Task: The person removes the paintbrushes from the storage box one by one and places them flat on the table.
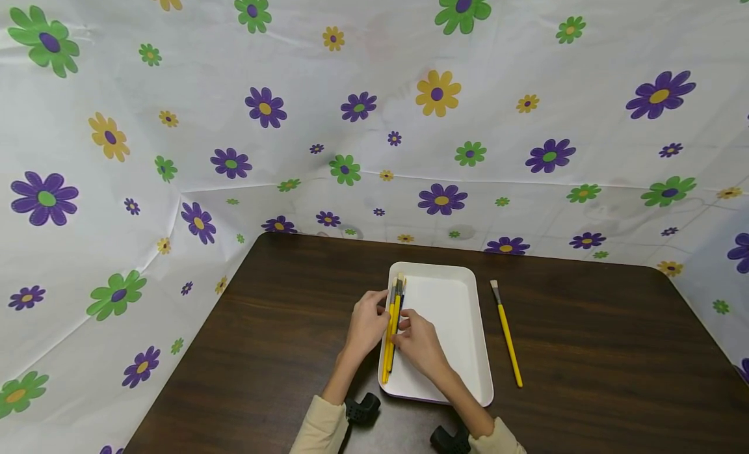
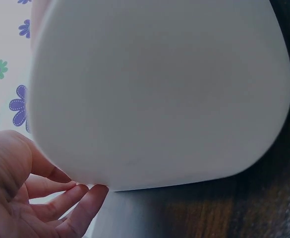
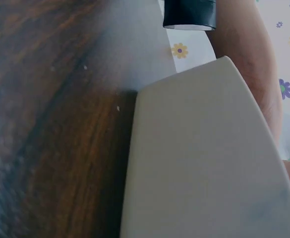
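Observation:
Several yellow-handled paintbrushes [image 1: 389, 347] lie bunched lengthwise along the left side of a white tray [image 1: 447, 324], bristles toward the far end. My left hand [image 1: 368, 320] is at the tray's left edge, fingertips touching the brushes from that side. In the left wrist view the fingers of my left hand [image 2: 40, 193] are loosely bent at the tray wall [image 2: 159, 99]. Over the tray, my right hand [image 1: 421, 343] has thumb and fingertips at the brushes' right side; whether they pinch one is hidden. Mostly tray wall [image 3: 204, 148] fills the right wrist view.
One more paintbrush [image 1: 508, 337] with a yellow handle lies on the dark wooden table [image 1: 603, 337], right of the tray. A white flower-print sheet [image 1: 374, 70] hangs behind the table. Black wrist devices [image 1: 364, 408] sit below both hands.

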The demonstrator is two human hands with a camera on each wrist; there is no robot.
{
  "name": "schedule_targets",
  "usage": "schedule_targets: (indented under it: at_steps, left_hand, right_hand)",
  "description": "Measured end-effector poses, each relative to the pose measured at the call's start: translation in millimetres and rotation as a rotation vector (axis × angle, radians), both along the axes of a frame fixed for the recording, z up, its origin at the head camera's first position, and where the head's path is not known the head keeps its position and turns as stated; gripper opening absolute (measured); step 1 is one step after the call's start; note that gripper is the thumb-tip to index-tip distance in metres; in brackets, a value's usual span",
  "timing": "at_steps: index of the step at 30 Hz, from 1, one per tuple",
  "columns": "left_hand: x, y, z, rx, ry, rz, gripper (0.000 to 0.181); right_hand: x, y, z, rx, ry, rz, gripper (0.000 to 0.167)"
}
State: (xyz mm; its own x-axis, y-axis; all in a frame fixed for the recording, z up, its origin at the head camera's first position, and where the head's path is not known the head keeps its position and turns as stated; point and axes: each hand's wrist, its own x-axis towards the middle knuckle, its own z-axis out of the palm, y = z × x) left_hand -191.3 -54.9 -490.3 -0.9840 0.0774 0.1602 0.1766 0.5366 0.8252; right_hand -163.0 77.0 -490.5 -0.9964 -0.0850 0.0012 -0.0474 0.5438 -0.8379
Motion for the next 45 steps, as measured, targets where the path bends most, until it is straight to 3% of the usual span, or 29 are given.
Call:
schedule_targets:
  at_steps: [19,45]
  left_hand:
    - [0.2,-0.7,0.7,-0.005,0.023,-0.004,0.042]
    - [0.6,-1.3,0.4,-0.003,0.005,-0.015,0.041]
  right_hand:
    - [0.7,-3.0,-1.5,0.011,-0.011,0.025,0.061]
    - [-0.8,-2.3,-3.1,0.034,0.008,0.043,0.055]
